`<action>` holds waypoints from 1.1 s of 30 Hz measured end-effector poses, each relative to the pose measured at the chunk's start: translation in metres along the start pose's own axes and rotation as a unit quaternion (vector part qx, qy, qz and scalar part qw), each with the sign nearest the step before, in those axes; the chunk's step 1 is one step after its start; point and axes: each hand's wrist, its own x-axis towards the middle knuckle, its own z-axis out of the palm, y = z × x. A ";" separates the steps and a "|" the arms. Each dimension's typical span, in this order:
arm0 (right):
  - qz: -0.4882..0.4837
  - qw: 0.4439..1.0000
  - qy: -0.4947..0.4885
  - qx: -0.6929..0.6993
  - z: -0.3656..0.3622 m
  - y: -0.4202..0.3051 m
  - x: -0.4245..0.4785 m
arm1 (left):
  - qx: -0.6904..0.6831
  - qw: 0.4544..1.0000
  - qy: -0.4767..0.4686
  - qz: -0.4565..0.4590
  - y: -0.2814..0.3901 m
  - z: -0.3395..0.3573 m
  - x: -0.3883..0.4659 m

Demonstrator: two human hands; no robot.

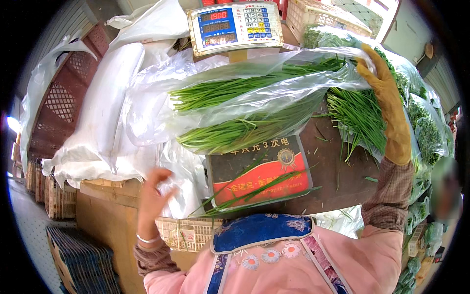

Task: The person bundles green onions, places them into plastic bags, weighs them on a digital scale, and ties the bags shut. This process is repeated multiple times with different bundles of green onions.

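My right hand (383,86), in a mustard-coloured glove, grips the far right end of a clear plastic bag (323,79). Two bunches of long green chives (227,88) show through this plastic, lying crosswise over the scale's platform (260,172). Their cut ends point left. Bare and slightly blurred, my left hand (158,194) is raised left of the platform with its fingers apart, holding nothing. A few loose chive blades (271,183) lie across the platform's printed surface. Another bunch of chives (356,117) rests on the brown table under my right forearm.
Behind the bags stands the scale's keypad and lit display (235,27). White sacks and plastic sheeting (99,110) fill the left side. Bagged greens (422,125) line the right. Plastic crates stand at the back (326,18) and below the table edge (183,233).
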 end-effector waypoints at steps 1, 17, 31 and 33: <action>-0.016 0.999 0.028 0.007 0.000 0.000 -0.003 | 0.127 0.984 -0.119 -0.044 -0.006 0.012 -0.010; 0.123 0.892 -0.327 0.289 0.036 0.007 -0.175 | 0.013 0.982 -0.171 -0.078 0.013 0.076 -0.032; 0.386 0.735 -0.164 0.533 0.097 0.080 -0.216 | -0.020 0.988 -0.056 0.142 0.097 0.155 0.019; 0.397 0.696 -0.146 0.580 0.078 0.120 -0.219 | -0.136 0.988 0.001 0.067 0.089 0.149 0.019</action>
